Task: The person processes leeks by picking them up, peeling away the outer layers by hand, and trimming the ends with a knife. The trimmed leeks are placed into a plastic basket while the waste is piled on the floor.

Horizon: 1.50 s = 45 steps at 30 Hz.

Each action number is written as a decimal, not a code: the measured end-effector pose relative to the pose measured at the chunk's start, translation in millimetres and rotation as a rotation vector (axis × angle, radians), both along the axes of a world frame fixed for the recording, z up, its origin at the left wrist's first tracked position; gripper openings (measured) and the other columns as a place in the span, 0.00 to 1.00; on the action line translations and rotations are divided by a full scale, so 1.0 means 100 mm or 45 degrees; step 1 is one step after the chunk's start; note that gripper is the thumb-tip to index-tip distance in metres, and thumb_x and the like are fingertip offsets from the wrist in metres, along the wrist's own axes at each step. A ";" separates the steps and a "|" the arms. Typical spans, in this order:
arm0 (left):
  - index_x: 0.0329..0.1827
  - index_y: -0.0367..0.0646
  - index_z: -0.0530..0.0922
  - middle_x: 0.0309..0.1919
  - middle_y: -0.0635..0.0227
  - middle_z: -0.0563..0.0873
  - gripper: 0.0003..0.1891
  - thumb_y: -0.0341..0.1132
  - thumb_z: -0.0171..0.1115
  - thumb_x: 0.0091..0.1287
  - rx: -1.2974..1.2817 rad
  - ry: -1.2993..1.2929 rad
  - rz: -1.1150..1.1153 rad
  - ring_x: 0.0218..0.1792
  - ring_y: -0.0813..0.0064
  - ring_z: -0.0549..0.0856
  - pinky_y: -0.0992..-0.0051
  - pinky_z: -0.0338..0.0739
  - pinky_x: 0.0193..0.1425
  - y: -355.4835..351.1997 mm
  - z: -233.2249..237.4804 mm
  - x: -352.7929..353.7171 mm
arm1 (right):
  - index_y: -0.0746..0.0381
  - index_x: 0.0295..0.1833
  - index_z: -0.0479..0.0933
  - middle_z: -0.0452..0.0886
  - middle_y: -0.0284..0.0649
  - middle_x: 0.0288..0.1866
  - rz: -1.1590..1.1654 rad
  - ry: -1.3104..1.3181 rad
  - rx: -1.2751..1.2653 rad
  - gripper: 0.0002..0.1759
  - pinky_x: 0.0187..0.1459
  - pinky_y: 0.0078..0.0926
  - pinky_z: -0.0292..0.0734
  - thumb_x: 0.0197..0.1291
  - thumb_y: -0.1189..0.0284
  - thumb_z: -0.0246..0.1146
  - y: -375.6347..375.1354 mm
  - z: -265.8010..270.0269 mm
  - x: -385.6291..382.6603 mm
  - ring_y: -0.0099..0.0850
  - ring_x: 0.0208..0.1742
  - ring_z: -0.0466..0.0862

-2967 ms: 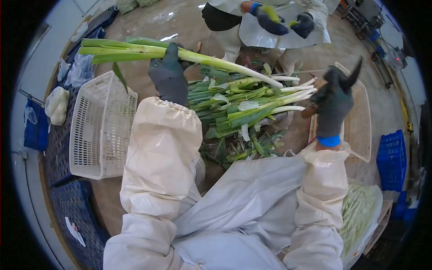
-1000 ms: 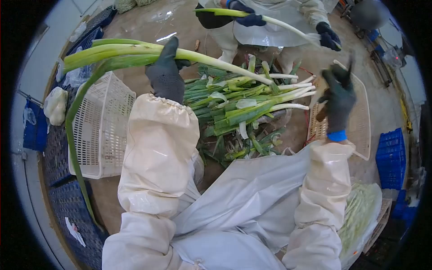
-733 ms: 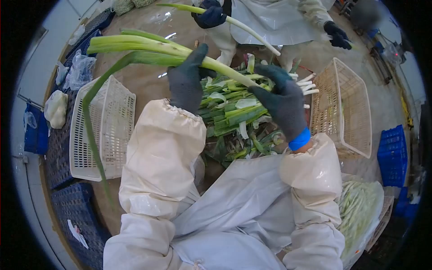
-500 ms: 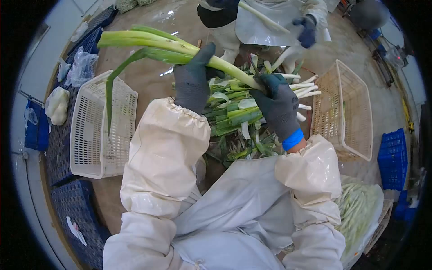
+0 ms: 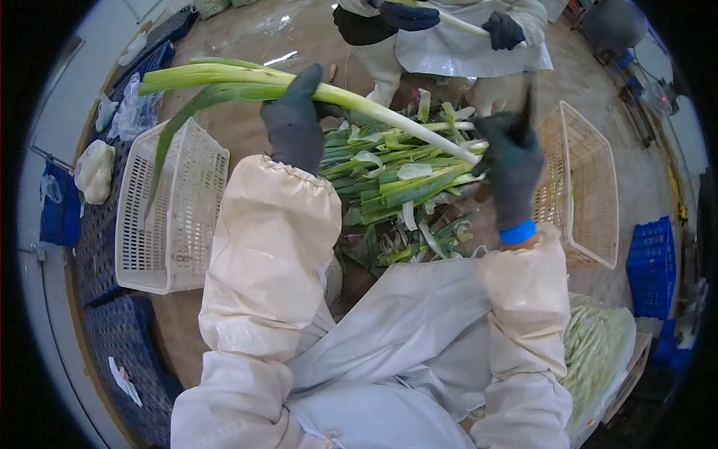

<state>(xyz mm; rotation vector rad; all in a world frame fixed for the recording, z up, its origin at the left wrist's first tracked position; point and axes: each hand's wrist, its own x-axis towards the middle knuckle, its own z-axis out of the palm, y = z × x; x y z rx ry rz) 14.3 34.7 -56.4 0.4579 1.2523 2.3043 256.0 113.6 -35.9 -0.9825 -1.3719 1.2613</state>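
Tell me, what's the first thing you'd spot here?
The long green leek stretches across the middle, gripped by the gloved left hand. The right hand sits at its white end and holds what looks like a blurry dark knife. Under it lies a big pile of leeks, with the left basket and the right basket, both white, on either side.

On our left we see a white plastic basket (image 5: 176, 217) on the wet floor (image 5: 299, 30), just beside dark blue crates (image 5: 112, 337). A second white basket (image 5: 591, 187) stands on our right, near another blue crate (image 5: 652, 266). Between them lies a heap of green leeks (image 5: 389, 187). Across it we see a co-worker in a white apron (image 5: 456, 45), and at lower right a bag of pale stalks (image 5: 594, 352).
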 end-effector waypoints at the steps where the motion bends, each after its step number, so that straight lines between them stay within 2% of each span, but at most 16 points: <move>1: 0.37 0.35 0.76 0.25 0.60 0.82 0.12 0.32 0.71 0.58 0.017 0.001 0.044 0.20 0.67 0.83 0.74 0.83 0.23 -0.01 -0.02 -0.06 | 0.63 0.36 0.81 0.79 0.33 0.28 -0.083 0.085 0.084 0.05 0.20 0.19 0.70 0.54 0.78 0.68 0.13 -0.02 0.11 0.20 0.21 0.75; 5: 0.37 0.35 0.76 0.25 0.60 0.82 0.12 0.30 0.72 0.56 0.021 0.010 0.213 0.19 0.67 0.83 0.74 0.82 0.22 -0.01 -0.01 -0.21 | 0.66 0.40 0.82 0.77 0.35 0.24 -0.358 0.257 0.443 0.08 0.17 0.18 0.69 0.54 0.75 0.69 0.51 0.07 0.63 0.21 0.16 0.74; 9: 0.36 0.34 0.76 0.26 0.60 0.82 0.13 0.30 0.72 0.56 0.047 0.060 0.187 0.20 0.67 0.83 0.75 0.82 0.21 -0.02 -0.06 -0.24 | 0.67 0.44 0.83 0.76 0.35 0.23 -0.589 -0.024 0.502 0.10 0.20 0.19 0.71 0.59 0.73 0.66 0.75 0.12 1.07 0.22 0.18 0.74; 10: 0.36 0.34 0.76 0.25 0.59 0.82 0.12 0.30 0.71 0.56 0.030 0.062 0.182 0.20 0.67 0.84 0.75 0.82 0.21 -0.03 -0.03 -0.20 | 0.66 0.46 0.83 0.79 0.36 0.29 -0.532 0.028 0.387 0.11 0.22 0.18 0.71 0.60 0.73 0.65 0.68 0.19 1.03 0.21 0.21 0.76; 14: 0.36 0.34 0.77 0.25 0.58 0.83 0.11 0.31 0.70 0.57 0.009 0.012 0.018 0.20 0.68 0.84 0.75 0.81 0.21 0.03 -0.01 0.10 | 0.65 0.49 0.82 0.83 0.37 0.47 -0.170 -0.205 0.653 0.14 0.30 0.16 0.73 0.55 0.75 0.68 0.67 -0.06 0.83 0.20 0.34 0.79; 15: 0.36 0.34 0.77 0.25 0.57 0.83 0.11 0.31 0.70 0.58 0.015 -0.017 -0.059 0.20 0.68 0.83 0.75 0.81 0.21 0.06 -0.04 0.16 | 0.65 0.51 0.81 0.83 0.37 0.48 -0.140 -0.180 0.222 0.17 0.38 0.17 0.75 0.54 0.75 0.70 0.45 0.06 0.58 0.22 0.39 0.81; 19: 0.36 0.34 0.78 0.27 0.58 0.84 0.11 0.32 0.69 0.59 -0.088 -0.013 -0.243 0.21 0.69 0.84 0.76 0.80 0.24 0.10 -0.06 0.34 | 0.63 0.53 0.80 0.85 0.43 0.46 0.272 -0.556 0.503 0.26 0.48 0.27 0.77 0.48 0.66 0.76 0.11 -0.28 0.08 0.27 0.46 0.83; 20: 0.36 0.34 0.78 0.28 0.59 0.85 0.10 0.32 0.68 0.60 -0.086 -0.047 -0.266 0.22 0.70 0.84 0.76 0.79 0.25 0.08 -0.04 0.41 | 0.62 0.52 0.81 0.84 0.46 0.44 0.281 -0.705 0.623 0.24 0.46 0.32 0.78 0.49 0.64 0.74 -0.01 -0.29 -0.01 0.36 0.43 0.85; 23: 0.35 0.34 0.78 0.27 0.60 0.84 0.10 0.33 0.68 0.60 -0.060 -0.001 -0.347 0.23 0.70 0.84 0.75 0.79 0.25 0.09 -0.09 0.41 | 0.60 0.48 0.81 0.84 0.47 0.40 0.379 -0.946 0.774 0.20 0.42 0.36 0.78 0.51 0.64 0.71 -0.13 -0.35 -0.15 0.44 0.40 0.84; 24: 0.36 0.34 0.78 0.28 0.60 0.84 0.10 0.33 0.68 0.60 -0.080 0.022 -0.386 0.25 0.70 0.84 0.76 0.80 0.28 0.08 -0.06 0.42 | 0.60 0.46 0.82 0.83 0.48 0.39 0.371 -0.921 0.821 0.16 0.39 0.39 0.77 0.52 0.65 0.68 -0.15 -0.38 -0.16 0.48 0.37 0.83; 27: 0.42 0.35 0.76 0.33 0.60 0.84 0.14 0.32 0.70 0.59 -0.068 0.116 -0.472 0.30 0.71 0.85 0.76 0.81 0.33 0.05 0.00 0.45 | 0.61 0.46 0.82 0.83 0.44 0.34 0.318 -0.802 0.819 0.16 0.35 0.34 0.77 0.52 0.66 0.69 -0.10 -0.47 -0.17 0.39 0.32 0.84; 29: 0.48 0.34 0.73 0.36 0.60 0.83 0.21 0.31 0.73 0.55 0.038 0.214 -0.489 0.32 0.72 0.85 0.75 0.81 0.36 0.11 0.00 0.51 | 0.63 0.44 0.82 0.82 0.38 0.29 0.455 -0.557 0.488 0.15 0.32 0.30 0.76 0.53 0.66 0.70 -0.10 -0.43 -0.15 0.31 0.29 0.82; 30: 0.51 0.35 0.75 0.41 0.62 0.83 0.17 0.32 0.67 0.62 -0.128 0.370 -0.510 0.43 0.73 0.83 0.75 0.79 0.47 0.09 0.01 0.54 | 0.64 0.43 0.83 0.81 0.35 0.27 0.520 -0.434 0.323 0.15 0.31 0.27 0.75 0.53 0.67 0.70 -0.11 -0.40 -0.14 0.27 0.27 0.81; 34: 0.54 0.34 0.74 0.39 0.62 0.84 0.17 0.31 0.65 0.65 0.041 0.051 -0.931 0.41 0.74 0.84 0.75 0.79 0.46 0.12 -0.03 0.60 | 0.66 0.42 0.83 0.81 0.30 0.28 0.706 -0.432 -0.277 0.13 0.30 0.19 0.71 0.56 0.68 0.70 -0.13 -0.26 -0.09 0.18 0.28 0.77; 40: 0.49 0.34 0.77 0.36 0.63 0.85 0.15 0.29 0.69 0.61 -0.144 0.314 -0.646 0.35 0.74 0.85 0.76 0.81 0.39 0.14 -0.15 0.63 | 0.68 0.46 0.81 0.83 0.35 0.36 0.280 -0.088 0.223 0.13 0.38 0.18 0.75 0.58 0.73 0.68 -0.07 -0.35 -0.16 0.19 0.36 0.79; 45: 0.51 0.34 0.78 0.38 0.64 0.86 0.19 0.29 0.73 0.57 -0.320 0.499 -0.693 0.37 0.77 0.84 0.77 0.80 0.41 0.12 -0.26 0.89 | 0.68 0.49 0.79 0.83 0.37 0.39 0.245 -0.006 0.174 0.15 0.40 0.19 0.76 0.57 0.75 0.69 -0.11 -0.12 -0.12 0.20 0.39 0.80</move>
